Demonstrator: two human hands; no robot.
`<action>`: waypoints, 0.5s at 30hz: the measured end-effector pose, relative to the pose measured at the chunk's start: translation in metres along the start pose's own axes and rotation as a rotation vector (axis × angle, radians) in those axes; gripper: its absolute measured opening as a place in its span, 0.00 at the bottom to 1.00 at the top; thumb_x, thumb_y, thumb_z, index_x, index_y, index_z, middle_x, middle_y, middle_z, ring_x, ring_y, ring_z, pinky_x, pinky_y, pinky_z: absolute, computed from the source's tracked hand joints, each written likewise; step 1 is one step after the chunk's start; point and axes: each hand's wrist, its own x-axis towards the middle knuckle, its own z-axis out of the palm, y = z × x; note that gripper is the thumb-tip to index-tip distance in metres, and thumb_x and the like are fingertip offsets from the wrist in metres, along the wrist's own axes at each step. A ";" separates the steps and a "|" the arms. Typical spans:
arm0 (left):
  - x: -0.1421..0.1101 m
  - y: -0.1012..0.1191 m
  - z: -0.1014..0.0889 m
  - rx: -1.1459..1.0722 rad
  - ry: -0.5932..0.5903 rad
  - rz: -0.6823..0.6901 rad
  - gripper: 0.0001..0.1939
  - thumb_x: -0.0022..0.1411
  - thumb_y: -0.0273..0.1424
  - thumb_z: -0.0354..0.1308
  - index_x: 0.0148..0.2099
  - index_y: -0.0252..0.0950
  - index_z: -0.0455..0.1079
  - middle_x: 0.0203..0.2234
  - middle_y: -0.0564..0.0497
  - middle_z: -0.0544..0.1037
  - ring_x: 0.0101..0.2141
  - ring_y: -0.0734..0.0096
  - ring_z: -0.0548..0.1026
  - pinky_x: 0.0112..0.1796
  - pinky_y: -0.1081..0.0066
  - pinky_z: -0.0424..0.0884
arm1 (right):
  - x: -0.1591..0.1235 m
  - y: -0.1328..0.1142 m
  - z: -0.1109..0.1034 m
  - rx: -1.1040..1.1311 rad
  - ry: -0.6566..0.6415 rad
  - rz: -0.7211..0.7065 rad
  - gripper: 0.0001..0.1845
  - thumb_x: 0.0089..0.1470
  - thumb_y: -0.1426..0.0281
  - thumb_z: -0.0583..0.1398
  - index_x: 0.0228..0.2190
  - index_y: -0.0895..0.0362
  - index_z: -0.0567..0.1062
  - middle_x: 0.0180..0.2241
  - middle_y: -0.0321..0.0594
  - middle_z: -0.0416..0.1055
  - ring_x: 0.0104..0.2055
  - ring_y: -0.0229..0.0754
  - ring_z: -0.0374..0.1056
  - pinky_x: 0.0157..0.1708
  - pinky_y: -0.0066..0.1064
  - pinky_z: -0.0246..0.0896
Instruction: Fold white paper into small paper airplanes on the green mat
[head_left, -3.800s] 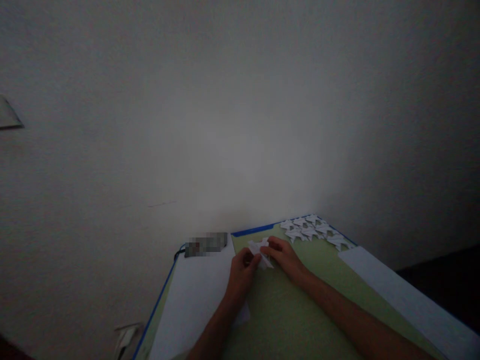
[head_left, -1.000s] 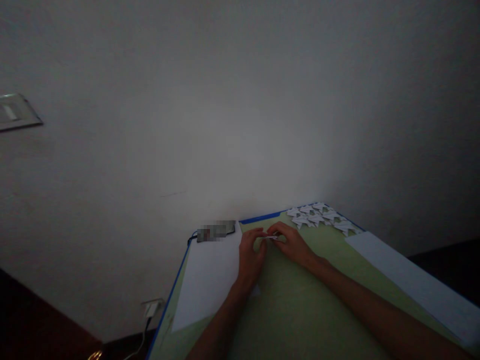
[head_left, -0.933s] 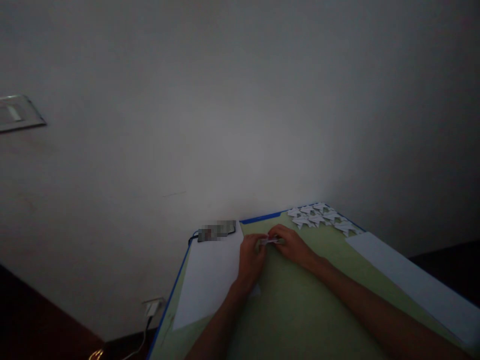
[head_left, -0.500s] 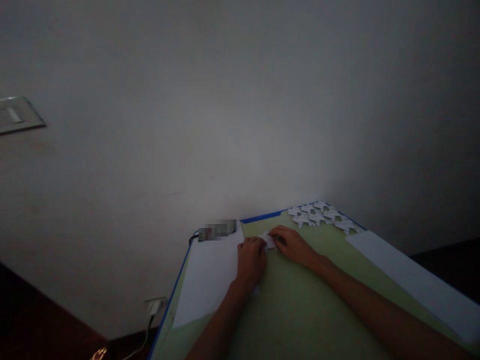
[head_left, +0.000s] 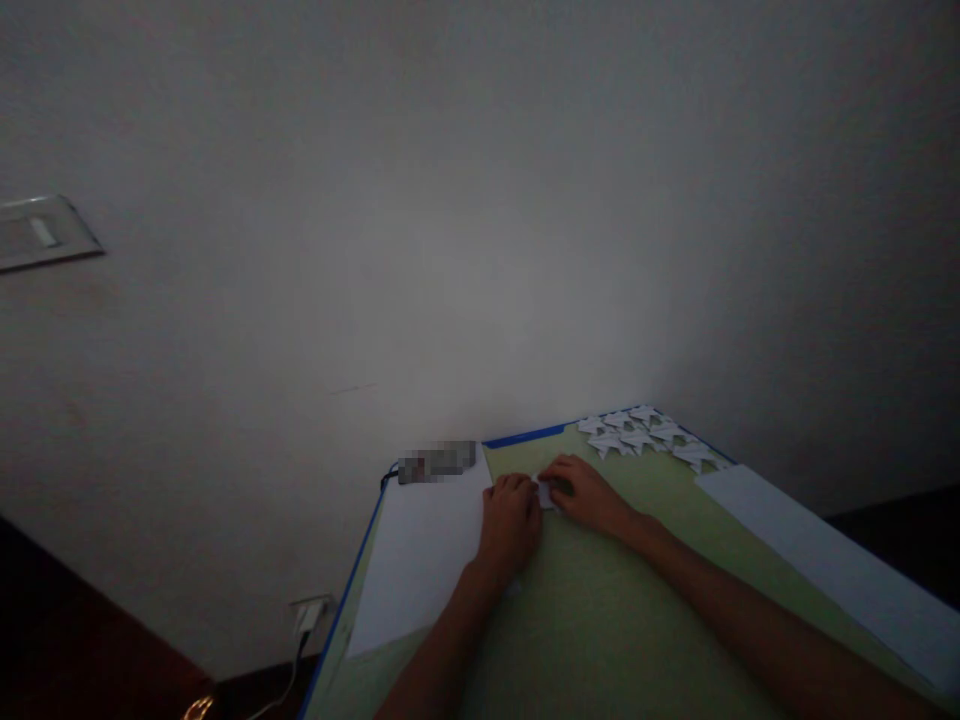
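A small piece of folded white paper (head_left: 546, 493) lies on the green tabletop (head_left: 600, 620), between my two hands and partly covered by them. My left hand (head_left: 511, 520) rests over its left side, fingers bent and closed on that edge. From the right, my right hand (head_left: 581, 490) pinches the paper between thumb and fingertips. Much of the paper's shape is hidden under the fingers. Several folded white paper figures (head_left: 637, 438), pointed and notched, are laid out in rows at the far right corner of the table.
White paper sheets (head_left: 420, 560) lie left of my hands, with a blurred-out dark object (head_left: 437, 462) at their far end. More white paper (head_left: 810, 560) runs along the right edge. A wall stands directly behind the table. A plug with a cable (head_left: 306, 618) sits low at left.
My left hand has shifted slightly to the right, closer to my right hand, and less of the folded paper shows between them. The view has moved a little.
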 end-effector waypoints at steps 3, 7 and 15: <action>0.000 0.001 0.000 -0.025 -0.023 0.017 0.14 0.70 0.23 0.50 0.52 0.37 0.73 0.52 0.47 0.80 0.55 0.61 0.73 0.54 0.58 0.63 | -0.001 0.001 0.003 -0.062 -0.009 0.023 0.19 0.56 0.77 0.59 0.48 0.60 0.81 0.45 0.49 0.74 0.51 0.49 0.67 0.55 0.40 0.60; 0.001 0.002 -0.001 -0.014 -0.041 0.006 0.13 0.70 0.24 0.50 0.52 0.36 0.72 0.51 0.46 0.80 0.54 0.60 0.74 0.53 0.58 0.63 | -0.002 0.000 0.005 -0.132 -0.039 0.047 0.20 0.58 0.76 0.59 0.51 0.59 0.80 0.49 0.50 0.73 0.53 0.51 0.65 0.56 0.41 0.59; 0.000 0.000 0.000 -0.016 -0.022 0.010 0.13 0.69 0.24 0.51 0.52 0.36 0.72 0.50 0.46 0.80 0.54 0.59 0.74 0.53 0.57 0.64 | -0.002 -0.005 -0.002 -0.250 -0.114 0.113 0.20 0.64 0.69 0.57 0.56 0.53 0.78 0.52 0.50 0.70 0.56 0.53 0.63 0.55 0.45 0.57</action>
